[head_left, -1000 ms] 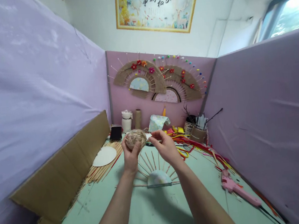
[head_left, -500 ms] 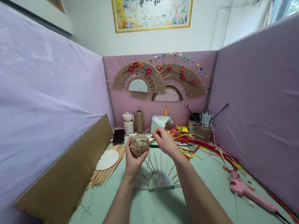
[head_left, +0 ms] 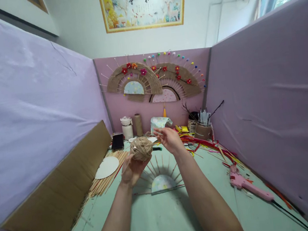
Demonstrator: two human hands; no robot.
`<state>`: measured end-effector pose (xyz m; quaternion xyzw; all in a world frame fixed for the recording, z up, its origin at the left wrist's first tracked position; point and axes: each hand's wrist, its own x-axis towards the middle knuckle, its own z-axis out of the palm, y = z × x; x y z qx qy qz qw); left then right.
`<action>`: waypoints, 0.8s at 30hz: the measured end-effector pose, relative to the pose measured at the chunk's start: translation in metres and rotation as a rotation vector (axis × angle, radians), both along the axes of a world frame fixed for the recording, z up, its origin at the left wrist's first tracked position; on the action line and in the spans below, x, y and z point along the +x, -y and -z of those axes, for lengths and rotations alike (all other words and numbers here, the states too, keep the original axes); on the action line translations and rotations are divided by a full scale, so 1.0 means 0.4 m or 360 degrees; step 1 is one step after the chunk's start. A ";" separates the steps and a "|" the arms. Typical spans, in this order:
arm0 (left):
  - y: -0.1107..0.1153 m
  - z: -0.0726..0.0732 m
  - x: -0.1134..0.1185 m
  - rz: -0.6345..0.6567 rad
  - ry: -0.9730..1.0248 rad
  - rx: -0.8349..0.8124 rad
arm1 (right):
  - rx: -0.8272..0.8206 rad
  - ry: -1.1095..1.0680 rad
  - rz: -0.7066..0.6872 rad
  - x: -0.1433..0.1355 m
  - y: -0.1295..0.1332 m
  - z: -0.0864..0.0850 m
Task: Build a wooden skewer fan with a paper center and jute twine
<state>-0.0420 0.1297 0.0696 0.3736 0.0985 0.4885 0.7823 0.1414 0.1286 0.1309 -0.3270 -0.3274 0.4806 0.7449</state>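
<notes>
Left hand cups a twine ball from below, near a half-round stick fan; the right hand hangs beside it, fingers loosely curled (whether pinching a strand, I cannot tell). A slack palm could drop the ball onto the fan; red strips and a pink glue gun crowd the right

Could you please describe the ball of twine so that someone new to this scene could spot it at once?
Start at the pale green table and find the left hand raised over it. The ball of twine rests in that hand. It is round and wound from brown strands, unlike the smooth, upright brown tube standing behind it.
</notes>
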 end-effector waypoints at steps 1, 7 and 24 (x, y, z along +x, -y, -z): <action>-0.004 0.000 -0.005 0.0021 0.0047 -0.0048 | 0.0018 -0.0079 -0.0003 0.002 0.000 -0.002; -0.029 0.009 -0.020 0.0005 0.0170 -0.0264 | 0.0179 -0.0370 0.0069 0.013 0.020 -0.029; -0.050 0.008 -0.036 -0.0259 0.0052 -0.0624 | 0.0788 -0.0459 0.0994 0.043 0.106 -0.110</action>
